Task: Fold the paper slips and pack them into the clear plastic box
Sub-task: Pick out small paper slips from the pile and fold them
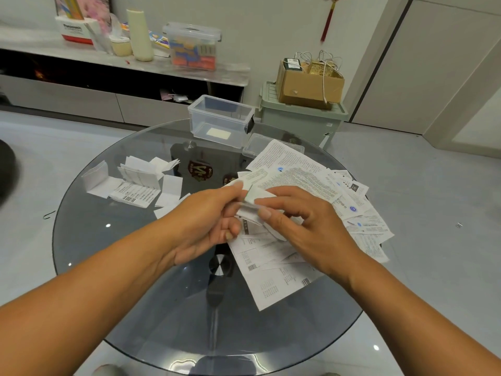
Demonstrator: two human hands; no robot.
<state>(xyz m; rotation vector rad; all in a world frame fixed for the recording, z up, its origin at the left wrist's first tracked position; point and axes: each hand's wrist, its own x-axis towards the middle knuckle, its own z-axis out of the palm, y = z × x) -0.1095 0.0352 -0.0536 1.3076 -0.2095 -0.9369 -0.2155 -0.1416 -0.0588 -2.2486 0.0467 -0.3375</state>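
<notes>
Both hands meet over the middle of the round glass table (113,256), pinching one small white paper slip (254,198) between them. My left hand (206,221) grips its left end and my right hand (301,226) its right end; the slip is partly folded. A loose pile of unfolded printed slips (306,180) lies under and to the right of my hands. Several folded slips (138,180) lie on the table's left side. The clear plastic box (221,119) stands open at the far edge with one pale slip flat on its bottom.
The box's clear lid (260,143) lies beside it, partly under the pile. Behind the table stand a green storage bin (301,118) with a cardboard box on top and a low shelf (122,63) holding a lidded container and other items.
</notes>
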